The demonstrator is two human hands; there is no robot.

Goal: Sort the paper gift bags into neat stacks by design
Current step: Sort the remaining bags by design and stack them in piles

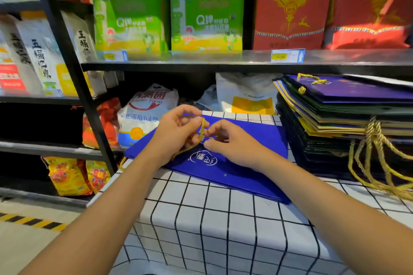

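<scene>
Black metal shelving [73,69] packed with rice sacks walls off the far side. White black-gridded tabletop [223,219], bare cloth near. Tall stack of dark flat paper bags [335,118] crowds the right edge, cords dangling. Flat blue paper gift bag [252,140] lies centre. Left hand [176,134] curls round its twisted gold cord handle [202,129]; right hand [230,140] pinches it too.

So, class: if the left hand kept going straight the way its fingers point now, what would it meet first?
The left hand, pinching the gold cord handle, points rightward at the right hand, so it would probably meet those fingertips first, just above the blue gift bag. Depth is hard to judge here.
</scene>
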